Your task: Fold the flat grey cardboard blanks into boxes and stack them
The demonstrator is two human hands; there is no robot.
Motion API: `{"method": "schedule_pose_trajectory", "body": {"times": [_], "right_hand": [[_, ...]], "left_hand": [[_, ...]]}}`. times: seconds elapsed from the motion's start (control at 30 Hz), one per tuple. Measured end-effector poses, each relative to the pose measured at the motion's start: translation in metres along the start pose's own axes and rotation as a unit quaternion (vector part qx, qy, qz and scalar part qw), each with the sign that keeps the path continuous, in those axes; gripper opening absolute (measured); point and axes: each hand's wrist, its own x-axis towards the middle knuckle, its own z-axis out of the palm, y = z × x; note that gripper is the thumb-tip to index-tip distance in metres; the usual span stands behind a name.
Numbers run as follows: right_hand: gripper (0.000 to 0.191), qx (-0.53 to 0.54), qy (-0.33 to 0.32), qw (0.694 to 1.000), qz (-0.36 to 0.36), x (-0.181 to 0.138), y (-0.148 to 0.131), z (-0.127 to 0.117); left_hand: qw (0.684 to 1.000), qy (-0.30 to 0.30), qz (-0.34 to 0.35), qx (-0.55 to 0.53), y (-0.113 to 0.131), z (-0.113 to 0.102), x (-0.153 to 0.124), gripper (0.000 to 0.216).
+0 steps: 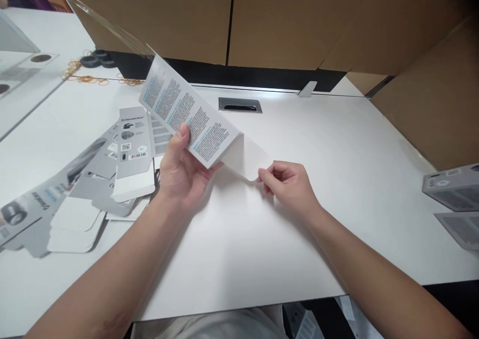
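My left hand (183, 171) grips a flat, unfolded grey carton (187, 112) printed with small text, held tilted above the white table (337, 179). Its thumb lies across the printed face. My right hand (288, 184) pinches the rounded edge of the carton's white end flap (249, 159), which bends down toward the table. Both hands sit near the middle of the table, a short way apart.
A loose pile of flat grey cartons (93, 179) lies at the left. Two folded grey boxes (452, 186) stand at the right edge. Rubber bands (86, 77) and black rings (98, 59) lie at the back left. Cardboard walls (299, 19) close the back and right. A cable slot (240, 105) is set in the table.
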Motion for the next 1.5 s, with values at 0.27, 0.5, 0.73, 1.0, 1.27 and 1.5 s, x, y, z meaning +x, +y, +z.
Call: {"method": "schedule_pose_trajectory", "body": {"times": [0.27, 0.5, 0.73, 1.0, 1.27, 1.5], "right_hand": [[0.035, -0.008, 0.027, 1.000, 0.007, 0.000, 0.000, 0.001], [0.035, -0.008, 0.040, 0.999, 0.018, 0.002, 0.000, 0.003], [0.036, 0.056, -0.050, 0.996, -0.052, -0.003, -0.002, 0.001], [0.035, 0.087, -0.133, 0.982, -0.101, -0.004, 0.002, -0.003], [0.045, 0.066, -0.123, 0.982, -0.126, -0.002, 0.006, -0.001], [0.075, 0.036, -0.112, 0.985, -0.126, -0.006, 0.002, 0.000]], "left_hand": [[1.000, -0.027, -0.013, -0.001, -0.002, -0.002, -0.001, 0.045], [0.999, -0.045, -0.021, 0.022, -0.007, -0.001, -0.005, 0.053], [1.000, 0.005, 0.006, 0.003, -0.001, -0.003, 0.003, 0.050], [1.000, 0.004, -0.020, 0.004, -0.002, -0.007, 0.005, 0.048], [0.999, -0.027, -0.046, -0.008, -0.002, -0.006, 0.002, 0.051], [0.999, -0.011, -0.043, 0.016, -0.006, -0.008, 0.005, 0.050]]}}
